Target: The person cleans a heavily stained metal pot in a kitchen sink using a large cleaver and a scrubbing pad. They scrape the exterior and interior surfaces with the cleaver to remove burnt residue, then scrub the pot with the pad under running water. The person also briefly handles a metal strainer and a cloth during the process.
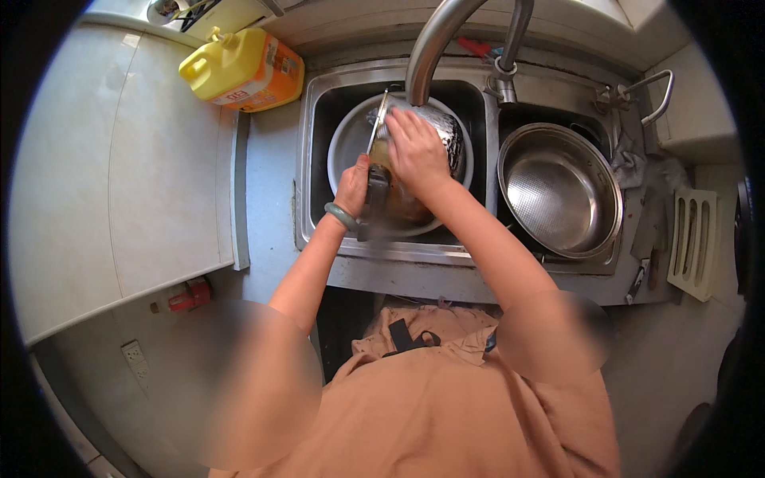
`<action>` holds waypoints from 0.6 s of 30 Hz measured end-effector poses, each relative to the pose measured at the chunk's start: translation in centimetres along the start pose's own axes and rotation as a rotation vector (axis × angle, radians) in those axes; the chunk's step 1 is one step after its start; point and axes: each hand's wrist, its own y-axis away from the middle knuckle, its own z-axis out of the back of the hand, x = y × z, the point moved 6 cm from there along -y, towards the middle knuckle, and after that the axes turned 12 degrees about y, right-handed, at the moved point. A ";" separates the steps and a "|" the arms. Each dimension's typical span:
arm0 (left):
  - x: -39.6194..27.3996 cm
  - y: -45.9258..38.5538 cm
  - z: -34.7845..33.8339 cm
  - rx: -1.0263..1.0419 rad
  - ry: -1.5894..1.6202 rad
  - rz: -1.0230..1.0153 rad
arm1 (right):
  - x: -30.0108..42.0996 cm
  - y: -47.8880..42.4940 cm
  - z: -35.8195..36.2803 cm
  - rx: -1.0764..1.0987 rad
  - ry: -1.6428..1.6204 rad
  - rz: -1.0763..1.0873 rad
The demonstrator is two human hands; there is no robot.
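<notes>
In the left sink bowl sits a white round basin (342, 143). Over it, my left hand (354, 184), with a bangle at the wrist, grips the dark handle (377, 186) of a metal pan (457, 134), which is tilted on edge and partly blackened. Its thin rim rises from beside my left thumb. My right hand (418, 150) presses on the pan, fingers against what looks like a pale scrubbing pad (382, 119), mostly hidden. The curved faucet spout (421, 66) hangs just above my right fingers.
A large steel pan (559, 191) rests over the right sink bowl. Knives (645, 263), a grey cloth (627, 164) and a slotted cream rack (693, 245) lie to the right. A yellow and orange jug (248, 71) stands at the back left, beside a raised pale counter (173, 173).
</notes>
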 end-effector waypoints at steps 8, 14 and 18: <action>1.5 -0.2 0.4 -0.051 0.017 -0.070 | 2.6 3.0 2.2 0.027 -0.020 0.171; 0.2 0.1 -0.2 -0.024 0.001 -0.078 | 0.3 -0.9 0.2 -0.051 -0.080 0.072; 1.4 -0.3 0.6 -0.052 -0.028 -0.073 | 0.7 -1.0 -0.9 0.011 -0.021 -0.050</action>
